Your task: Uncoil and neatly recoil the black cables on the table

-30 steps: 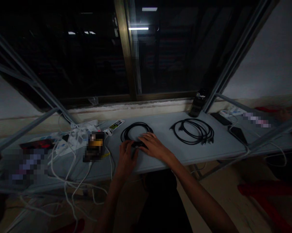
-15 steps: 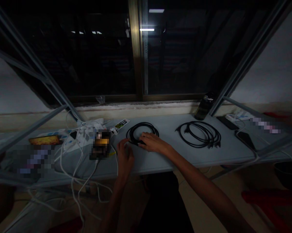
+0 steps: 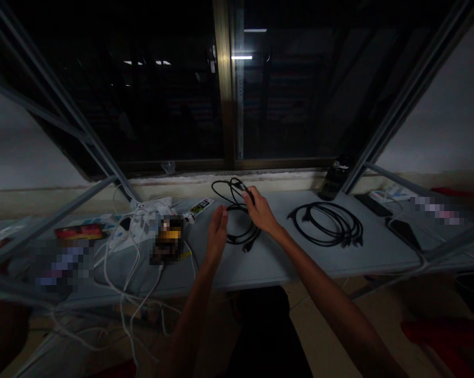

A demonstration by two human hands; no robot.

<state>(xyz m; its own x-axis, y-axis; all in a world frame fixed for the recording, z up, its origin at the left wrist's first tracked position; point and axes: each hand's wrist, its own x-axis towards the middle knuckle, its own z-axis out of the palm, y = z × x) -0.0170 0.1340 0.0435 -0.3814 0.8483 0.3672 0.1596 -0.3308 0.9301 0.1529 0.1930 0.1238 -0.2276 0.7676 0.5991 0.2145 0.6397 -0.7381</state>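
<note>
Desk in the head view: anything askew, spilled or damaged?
Mostly the white cables: tangled at the left, sagging over the front edge of the desk, so they look a snag risk. The black cable in the right hand has uneven loops. No spill or damage visible, though it's dim.

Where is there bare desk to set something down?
The desk is bare between the black cable in the right hand and the coiled cables, and in front of both. The left side is crowded with tangled white cords.
</note>
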